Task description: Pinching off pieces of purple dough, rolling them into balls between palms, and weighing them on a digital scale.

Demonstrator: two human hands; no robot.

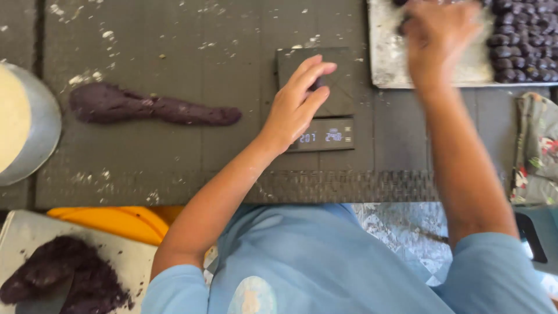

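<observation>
head view: looking straight down on a dark grey desk (174, 46) dusted with white flecks, with the person's light blue shirt at the bottom.
left hand: the left hand (296, 104) reaches over a small black scale (317, 96), fingers drawn together and pinching a small dark purple piece (315, 83) just above the weighing plate.
scale: square black plate at the far side, a narrow display strip (328, 136) with pale lit digits at the near side, partly covered by the left wrist.
right hand: the right hand (439, 35) is blurred over a pale metal tray (386, 64) at the upper right; i cannot tell whether it is spread or closed on anything.
tray: rows of small dark purple balls (523, 40) fill its right part, packed touching one another; the left part is bare and floury.
dough: a long dark purple roll of dough (151, 107) lies on the desk well to the left of the scale, thicker at its left end.
bowl: a round metal bowl (40, 128) with pale contents sits at the left edge, partly cut off.
lower left: a heap of dark purple mass (64, 273) on a pale board (136, 261), with something orange (116, 221) just behind it.
right edge: a patterned cloth (537, 145) lies below the tray.
</observation>
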